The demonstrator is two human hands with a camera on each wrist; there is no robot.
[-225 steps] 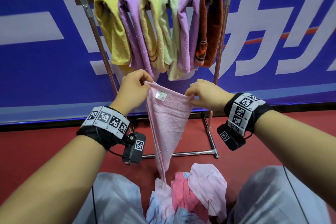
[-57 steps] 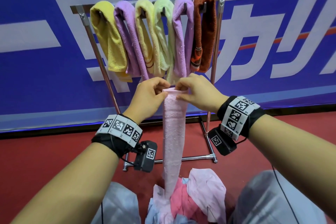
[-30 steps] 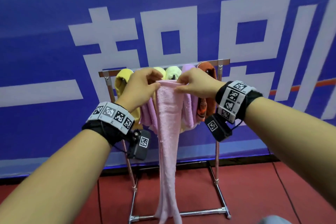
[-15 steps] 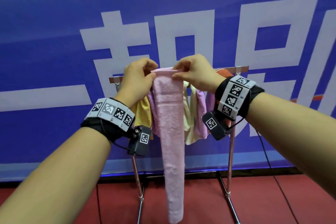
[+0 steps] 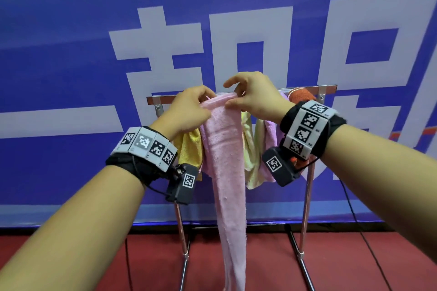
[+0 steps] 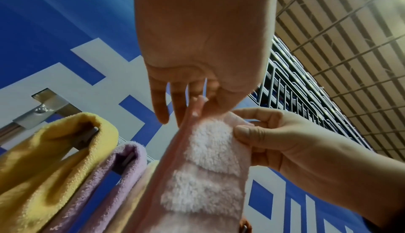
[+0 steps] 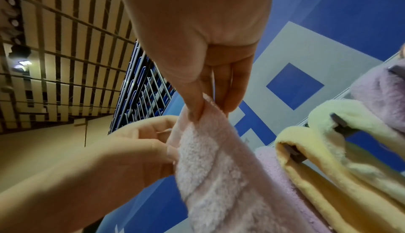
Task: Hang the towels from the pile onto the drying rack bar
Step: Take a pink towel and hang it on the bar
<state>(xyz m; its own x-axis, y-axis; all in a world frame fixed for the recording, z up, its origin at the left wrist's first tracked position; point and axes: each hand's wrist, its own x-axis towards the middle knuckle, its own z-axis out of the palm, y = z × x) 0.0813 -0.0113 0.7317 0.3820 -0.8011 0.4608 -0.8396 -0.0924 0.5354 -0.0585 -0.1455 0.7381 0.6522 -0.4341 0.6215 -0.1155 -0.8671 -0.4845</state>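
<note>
A long pink towel (image 5: 224,149), folded narrow, hangs from both my hands in front of the drying rack bar (image 5: 156,99). My left hand (image 5: 189,111) pinches its top left corner and my right hand (image 5: 250,97) pinches the top right corner, both at bar height. In the left wrist view the left hand (image 6: 195,108) holds the pink towel (image 6: 206,158) edge between thumb and fingers. From the right wrist, the right hand (image 7: 206,105) nips the pink towel (image 7: 210,164) top. Several towels hang on the bar: yellow (image 5: 189,149), pale green (image 5: 250,149), lilac (image 5: 270,139), brown (image 5: 302,95).
A blue banner with large white characters (image 5: 212,30) stands right behind the rack. The rack's metal legs (image 5: 305,220) rise from a red floor (image 5: 354,262). A black cable (image 5: 350,208) runs down at the right. The pile is out of view.
Both hands have lifted the pink towel from the pile up to bar height, gathering it narrow. My view has risen with it. The right forefinger has lifted off.
</note>
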